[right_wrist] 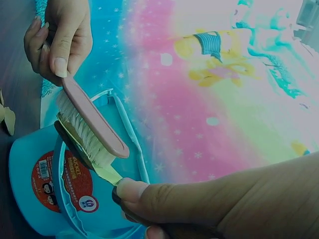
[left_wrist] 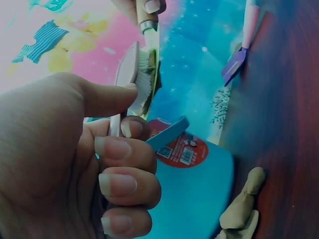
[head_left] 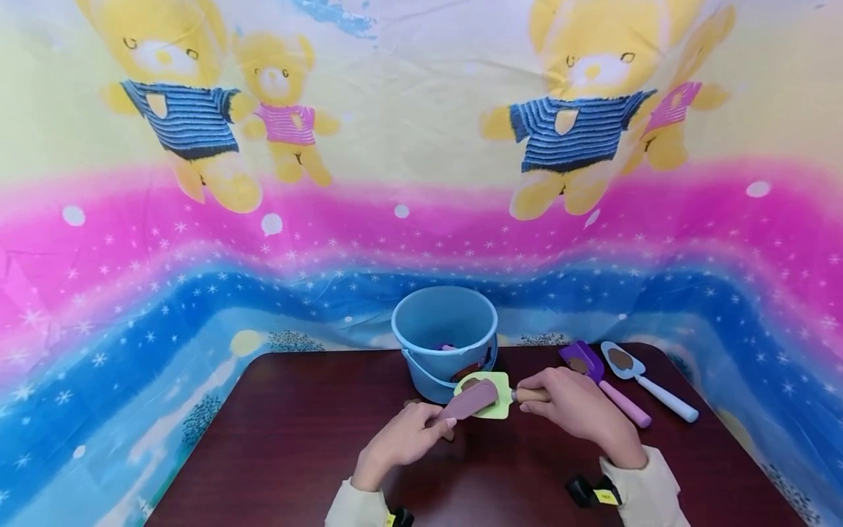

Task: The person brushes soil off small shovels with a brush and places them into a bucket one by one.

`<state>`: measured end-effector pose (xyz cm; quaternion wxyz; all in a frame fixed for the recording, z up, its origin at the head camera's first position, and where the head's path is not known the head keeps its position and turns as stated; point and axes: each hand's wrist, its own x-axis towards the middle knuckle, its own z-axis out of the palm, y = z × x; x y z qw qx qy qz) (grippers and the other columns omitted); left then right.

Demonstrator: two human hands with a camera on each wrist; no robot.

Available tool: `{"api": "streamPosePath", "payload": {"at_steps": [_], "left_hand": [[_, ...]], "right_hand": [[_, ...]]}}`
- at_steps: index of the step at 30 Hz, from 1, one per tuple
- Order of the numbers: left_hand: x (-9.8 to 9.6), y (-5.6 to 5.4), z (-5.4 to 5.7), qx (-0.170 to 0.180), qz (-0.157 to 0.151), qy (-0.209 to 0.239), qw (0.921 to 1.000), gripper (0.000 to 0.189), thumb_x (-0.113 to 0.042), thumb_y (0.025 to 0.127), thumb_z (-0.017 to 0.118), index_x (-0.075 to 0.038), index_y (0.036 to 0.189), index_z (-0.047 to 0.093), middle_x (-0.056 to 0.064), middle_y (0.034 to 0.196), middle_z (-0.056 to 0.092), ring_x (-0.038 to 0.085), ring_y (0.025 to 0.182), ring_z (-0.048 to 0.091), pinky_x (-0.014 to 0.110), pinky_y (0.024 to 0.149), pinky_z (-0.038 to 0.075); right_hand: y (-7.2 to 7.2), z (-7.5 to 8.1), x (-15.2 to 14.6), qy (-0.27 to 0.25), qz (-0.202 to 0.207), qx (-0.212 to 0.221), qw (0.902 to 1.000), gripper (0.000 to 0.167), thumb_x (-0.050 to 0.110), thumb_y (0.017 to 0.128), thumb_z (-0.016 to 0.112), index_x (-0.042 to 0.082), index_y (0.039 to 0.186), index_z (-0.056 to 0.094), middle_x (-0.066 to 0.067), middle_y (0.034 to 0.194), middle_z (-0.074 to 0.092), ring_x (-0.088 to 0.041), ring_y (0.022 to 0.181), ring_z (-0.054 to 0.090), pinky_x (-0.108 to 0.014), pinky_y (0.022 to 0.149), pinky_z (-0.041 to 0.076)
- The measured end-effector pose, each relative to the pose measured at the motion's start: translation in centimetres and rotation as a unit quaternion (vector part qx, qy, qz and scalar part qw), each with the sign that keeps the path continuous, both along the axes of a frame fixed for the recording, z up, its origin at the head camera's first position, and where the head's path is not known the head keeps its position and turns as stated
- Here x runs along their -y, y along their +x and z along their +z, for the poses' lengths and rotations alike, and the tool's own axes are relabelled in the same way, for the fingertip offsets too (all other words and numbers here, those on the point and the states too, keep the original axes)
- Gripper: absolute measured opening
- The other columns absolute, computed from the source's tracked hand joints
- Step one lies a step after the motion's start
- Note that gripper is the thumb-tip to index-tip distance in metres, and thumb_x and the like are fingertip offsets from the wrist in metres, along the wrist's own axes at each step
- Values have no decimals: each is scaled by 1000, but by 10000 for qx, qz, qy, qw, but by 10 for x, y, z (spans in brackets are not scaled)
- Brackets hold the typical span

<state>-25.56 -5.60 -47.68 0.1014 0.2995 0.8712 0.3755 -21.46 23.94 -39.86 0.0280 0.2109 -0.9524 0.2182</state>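
Observation:
My left hand [head_left: 407,437] grips a dusty-pink brush [head_left: 473,400] by its handle, thumb on top and fingers curled underneath. Its white bristles [right_wrist: 88,127] meet the blade of a small yellow-green shovel [head_left: 503,382]. A brown patch [head_left: 469,383] shows on that blade, partly covered by the brush. The shovel's wooden handle [head_left: 532,395] is pinched between the thumb and fingers of my right hand [head_left: 579,406]. Both tools are held just in front of a light blue bucket [head_left: 428,362], overlapping its front wall in the head view.
To the right lie a purple shovel [head_left: 596,362] with a pink handle and a light blue trowel [head_left: 607,353] with a white handle, both bearing brown patches. Brownish lumps [left_wrist: 239,206] rest beside the bucket on the dark table [head_left: 296,432]. Behind hangs a bear-printed cloth [head_left: 408,154].

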Motion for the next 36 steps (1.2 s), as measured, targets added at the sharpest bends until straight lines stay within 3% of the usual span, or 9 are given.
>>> {"api": "streamPosePath", "payload": {"at_steps": [4,11,18,23,27,32,36], "left_hand": [[4,-1,2,119,-37,44,9999,29,-37,104,58,-14,101,76,-11,85,74,4,66,58,23,64,46],[18,-2,3,-5,266,116,9996,28,-36,102,60,-16,84,69,-5,59,48,8,52,42,24,51,38],[26,-5,5,-77,254,289,9992,31,-38,105,56,-17,83,65,-5,58,46,7,49,40,24,48,37],[19,-1,7,241,11,806,9965,29,-39,105,55,-16,100,70,-4,67,56,6,58,52,24,57,47],[10,3,7,416,-132,993,9941,28,-38,105,55,-15,105,71,1,75,64,5,66,59,24,64,50],[-4,7,5,151,-231,890,9957,31,-39,106,53,-17,91,69,-5,71,62,6,61,52,24,62,43],[-16,10,1,-23,-291,857,9959,35,-42,106,52,-18,83,63,-8,64,47,6,56,43,22,58,39]], "right_hand": [[-1,0,1,-11,-14,77,10000,45,27,94,74,23,68,37,13,63,21,-3,56,20,-24,58,29],[1,1,-6,13,6,-20,10000,46,26,94,74,23,67,36,13,63,19,-3,56,17,-23,56,24],[2,2,-11,-60,76,-66,9999,45,25,95,72,23,68,37,13,62,21,-2,54,18,-22,54,22],[4,3,-8,-65,19,46,10000,43,26,95,72,23,68,39,13,62,21,-3,55,19,-22,55,26],[5,2,-6,-57,-6,35,10000,44,27,95,72,23,68,39,13,62,20,-3,55,19,-23,56,27],[5,3,-3,-83,-3,-47,10000,44,27,95,73,23,67,39,13,62,21,-3,55,20,-23,56,28],[4,4,-1,-27,-98,-4,9999,41,29,94,74,25,67,43,13,60,23,-2,54,24,-23,56,30]]}}
